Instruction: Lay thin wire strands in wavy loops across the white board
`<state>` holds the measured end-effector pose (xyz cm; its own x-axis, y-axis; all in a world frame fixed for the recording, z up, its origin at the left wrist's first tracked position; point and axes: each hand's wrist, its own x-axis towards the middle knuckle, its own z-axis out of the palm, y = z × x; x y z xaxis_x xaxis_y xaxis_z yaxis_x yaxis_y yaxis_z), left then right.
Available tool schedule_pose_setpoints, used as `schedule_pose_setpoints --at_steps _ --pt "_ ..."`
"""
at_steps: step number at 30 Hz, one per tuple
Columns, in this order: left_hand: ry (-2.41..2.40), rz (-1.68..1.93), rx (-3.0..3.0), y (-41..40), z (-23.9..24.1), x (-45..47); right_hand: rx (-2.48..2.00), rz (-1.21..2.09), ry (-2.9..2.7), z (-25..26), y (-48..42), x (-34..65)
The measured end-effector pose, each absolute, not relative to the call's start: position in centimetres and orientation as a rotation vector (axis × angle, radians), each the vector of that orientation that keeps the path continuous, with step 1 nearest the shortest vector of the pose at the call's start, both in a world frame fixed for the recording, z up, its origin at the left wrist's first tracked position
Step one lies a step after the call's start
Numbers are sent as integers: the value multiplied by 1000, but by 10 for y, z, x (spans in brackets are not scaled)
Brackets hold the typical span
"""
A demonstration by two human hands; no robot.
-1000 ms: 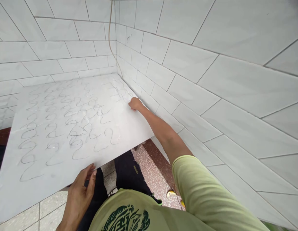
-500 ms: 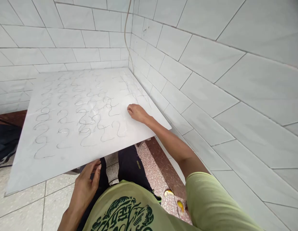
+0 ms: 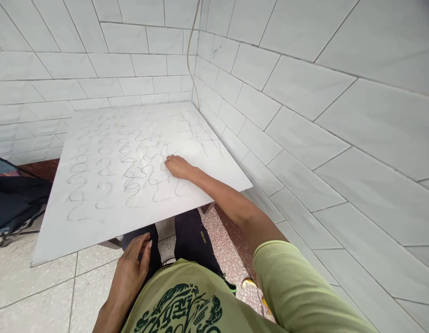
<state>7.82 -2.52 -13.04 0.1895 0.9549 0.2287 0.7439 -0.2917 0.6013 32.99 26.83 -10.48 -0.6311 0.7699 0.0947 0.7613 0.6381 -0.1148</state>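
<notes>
My right hand (image 3: 180, 167) is over the white sheet-topped table (image 3: 231, 178), its fingers bent and pinched together at the front ends of some thin dark curly strands. Anything between those fingertips is hidden. Rows of similar 2-shaped strands or lines (image 3: 104, 165) cover the left and middle of the white surface; I cannot tell whether they lie loose or are drawn. Straighter, tangled ones (image 3: 197, 132) are at the far right. Low by my lap, just off the table's front edge, my left hand (image 3: 133, 266) rests with loosely bent fingers, thumb apart, holding nothing visible.
Tiled walls (image 3: 304, 111) meet behind and along the right of the table, with a thin cable (image 3: 189, 55) hanging in the corner. At the left sits a dark bag (image 3: 16, 201). My legs (image 3: 192, 236) are under the front edge.
My right hand has moved left across the surface, from beside the curly strands to over them. The view has shifted a little; my left hand stays by my lap.
</notes>
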Motion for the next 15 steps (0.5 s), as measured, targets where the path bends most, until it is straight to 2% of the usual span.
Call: schedule_pose_setpoints --at_steps 6,11,13,15 --pt "1611 794 2062 -27 -126 80 -1280 -7 -2711 -107 253 350" --pt "1622 830 2056 -22 -119 81 -1398 -46 -2559 -88 232 369" --pt "1631 857 2052 -18 -110 82 -1393 24 -2459 -76 217 375" --pt "1647 894 2049 -11 -97 84 -1287 287 -2260 -63 197 378"
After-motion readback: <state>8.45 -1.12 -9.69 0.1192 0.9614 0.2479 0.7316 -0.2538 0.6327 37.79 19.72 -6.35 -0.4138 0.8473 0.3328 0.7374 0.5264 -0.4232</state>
